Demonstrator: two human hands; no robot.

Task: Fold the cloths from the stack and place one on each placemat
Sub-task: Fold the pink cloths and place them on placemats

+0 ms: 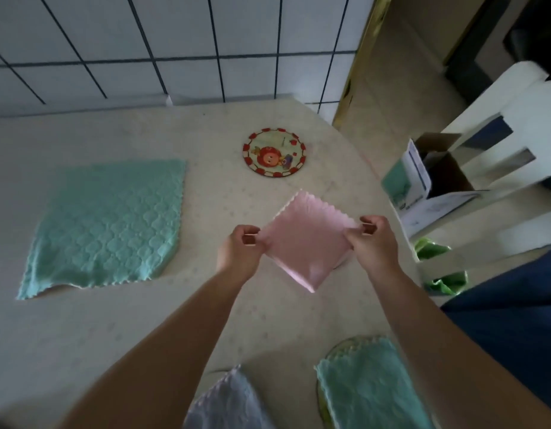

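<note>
Pink cloth (pixel 308 239) pinched at opposite corners by left hand (pixel 241 249) and right hand (pixel 373 239). Looks light, soft, floppy. Best gripped by corners, folded edges kept together.

Spread cloth (pixel 104 224) left of round placemat (pixel 274 153); seemingly apart.

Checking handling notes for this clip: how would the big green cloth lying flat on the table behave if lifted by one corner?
The large green quilted cloth would probably hang limp: it lies flat and hugs the table. It likely weighs little, being thin.
</note>
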